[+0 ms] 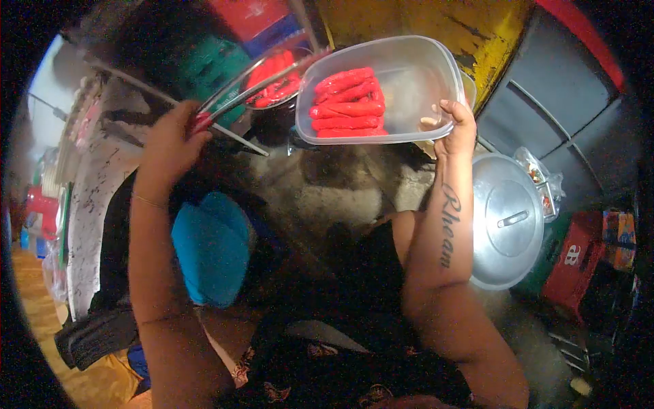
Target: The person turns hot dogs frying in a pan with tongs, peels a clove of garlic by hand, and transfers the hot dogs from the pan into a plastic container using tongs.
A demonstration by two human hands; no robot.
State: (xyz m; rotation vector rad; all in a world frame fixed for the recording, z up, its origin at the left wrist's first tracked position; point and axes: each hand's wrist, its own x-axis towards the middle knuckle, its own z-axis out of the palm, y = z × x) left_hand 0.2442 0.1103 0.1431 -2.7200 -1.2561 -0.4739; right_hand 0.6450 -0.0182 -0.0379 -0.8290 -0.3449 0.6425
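My left hand [172, 142] is closed around the handle end of long metal tongs [235, 102], which reach up and to the right toward the containers. The rim of a clear plastic container [415, 71] is gripped in my right hand [458, 129], thumb over the edge. Bright red sausages [347, 109] lie side by side in its left part, while its right part shows bare plastic. Behind the tongs, more red sausages [276, 75] sit in another vessel, partly covered by the tongs.
A large round metal lid [507, 221] with a handle lies right of my forearm. Beyond it are a clear plastic bag [539, 178] and a dark red crate [571, 255]. Grey panels [531, 116] stand at the upper right. A blue rounded object [211, 245] is low on the left.
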